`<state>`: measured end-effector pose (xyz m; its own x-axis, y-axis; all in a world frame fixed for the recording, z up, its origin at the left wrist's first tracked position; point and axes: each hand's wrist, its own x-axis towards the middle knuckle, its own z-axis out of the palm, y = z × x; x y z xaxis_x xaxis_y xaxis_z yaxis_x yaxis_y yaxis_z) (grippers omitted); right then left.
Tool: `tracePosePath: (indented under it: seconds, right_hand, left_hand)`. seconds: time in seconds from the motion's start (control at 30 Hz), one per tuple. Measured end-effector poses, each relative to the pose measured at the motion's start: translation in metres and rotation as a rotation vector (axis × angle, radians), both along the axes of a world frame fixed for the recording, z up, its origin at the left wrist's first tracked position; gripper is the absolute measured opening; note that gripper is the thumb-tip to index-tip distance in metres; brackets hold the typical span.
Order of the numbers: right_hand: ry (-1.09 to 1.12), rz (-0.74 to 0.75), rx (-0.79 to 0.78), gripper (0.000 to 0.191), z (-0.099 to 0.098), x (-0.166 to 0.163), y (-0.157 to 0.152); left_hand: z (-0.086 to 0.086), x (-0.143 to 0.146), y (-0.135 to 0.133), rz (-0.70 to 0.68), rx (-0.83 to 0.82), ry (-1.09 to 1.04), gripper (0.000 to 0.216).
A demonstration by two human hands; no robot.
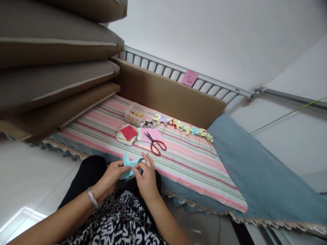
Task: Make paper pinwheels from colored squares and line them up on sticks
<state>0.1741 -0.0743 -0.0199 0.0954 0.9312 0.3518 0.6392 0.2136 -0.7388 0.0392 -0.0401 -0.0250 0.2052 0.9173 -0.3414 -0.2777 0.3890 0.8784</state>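
Observation:
Both my hands hold a piece of light blue paper (pixel 128 164) just in front of the striped cloth's near edge. My left hand (pixel 113 176) pinches its left side, fingers closed on it. My right hand (pixel 146 177) pinches the right side, thumb and forefinger pressed on a fold. Red-handled scissors (pixel 156 144) lie on the striped cloth (pixel 194 163) just beyond my right hand, beside a pink sheet (pixel 150 133). A stack of coloured paper squares (pixel 127 134) with a red one on top lies to the left of them.
A clear plastic box of small wooden sticks (pixel 134 116) stands behind the paper stack. A row of finished paper pinwheels (pixel 189 129) lies along a cardboard panel (pixel 168 92). Brown cushions (pixel 56 64) are stacked at left. A blue blanket (pixel 255 170) extends right.

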Motion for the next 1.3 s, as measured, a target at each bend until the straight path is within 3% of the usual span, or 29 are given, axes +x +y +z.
tracePosePath:
  seconds: [0.57, 0.63, 0.77, 1.0, 1.13, 1.3]
  right_hand:
    - [-0.017, -0.064, -0.065, 0.011, 0.003, -0.004, 0.000]
    - [-0.003, -0.079, -0.061, 0.016, 0.006, -0.002, -0.001]
    - [-0.015, -0.041, -0.029, 0.048, 0.017, 0.008, -0.001]
    - [0.021, 0.193, -0.298, 0.057, 0.019, 0.018, 0.005]
    - [0.097, 0.212, -0.347, 0.054, 0.013, 0.020, 0.008]
    - [0.428, 0.165, -0.429, 0.052, 0.006, 0.027, 0.012]
  left_hand:
    - [0.000, -0.003, 0.000, -0.078, 0.040, 0.081, 0.015]
    - [-0.001, -0.005, 0.002, -0.096, 0.039, 0.103, 0.013]
    - [0.003, -0.010, 0.006, -0.216, 0.054, 0.133, 0.009]
    - [0.011, -0.001, 0.006, -0.394, 0.121, 0.185, 0.003]
    - [0.011, 0.005, 0.010, -0.432, 0.148, 0.184, 0.004]
    - [0.011, 0.002, 0.014, -0.375, 0.117, 0.129, 0.011]
